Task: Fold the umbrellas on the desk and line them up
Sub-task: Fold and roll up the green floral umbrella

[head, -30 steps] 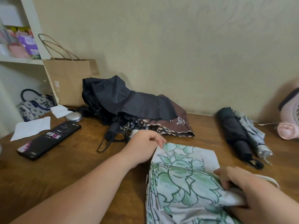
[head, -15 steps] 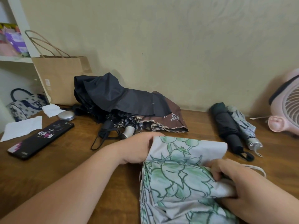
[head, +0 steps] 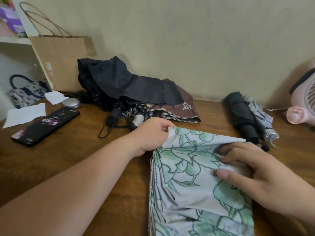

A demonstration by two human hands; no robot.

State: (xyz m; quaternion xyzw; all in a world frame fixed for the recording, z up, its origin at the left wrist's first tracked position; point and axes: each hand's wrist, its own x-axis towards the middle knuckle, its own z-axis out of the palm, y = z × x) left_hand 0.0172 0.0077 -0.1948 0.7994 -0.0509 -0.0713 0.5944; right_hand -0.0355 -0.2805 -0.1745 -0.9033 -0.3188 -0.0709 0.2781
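Shelf [head: 13,40]: white, at the far left edge; coloured items on it, too blurred to identify.
Handbag [head: 25,92]: patterned, dark handle, sat below the shelf, beyond the left end of the surface [head: 68,159].
Tissue [head: 25,114]: lay flat at the far left of the surface.
Phone [head: 46,126]: dark, lay flat just right of the tissue.
Paper bag [head: 63,63]: brown, stood upright by the wall behind the phone, handles up.
Silver case [head: 71,103]: round, sat between the paper bag and the phone.
Black umbrella [head: 122,82]: not folded; canopy slumped in a heap against the wall, right of the paper bag, handle and strap pointing toward the camera.
Brown umbrella [head: 180,109]: not folded; partly under the black canopy, its right edge showing.
Left hand [head: 153,135]: thumb and fingers pinched the upper left corner of the floral cloth and held that flap raised.
Floral umbrella [head: 187,193]: white with green flowers, front centre of the surface; cloth loose in layered folds, running out of the bottom of the view.
Right hand [head: 255,176]: rested on the floral cloth, fingers fairly straight and spread, pressing down; fingertips at the fold under the raised flap.
Rolled umbrella [head: 242,116]: dark, folded, lay right of centre near the wall.
Striped umbrella [head: 262,120]: folded, touching the rolled one's right side, parallel to it.
Fan [head: 303,103]: pink, at the right edge, partly cut off.
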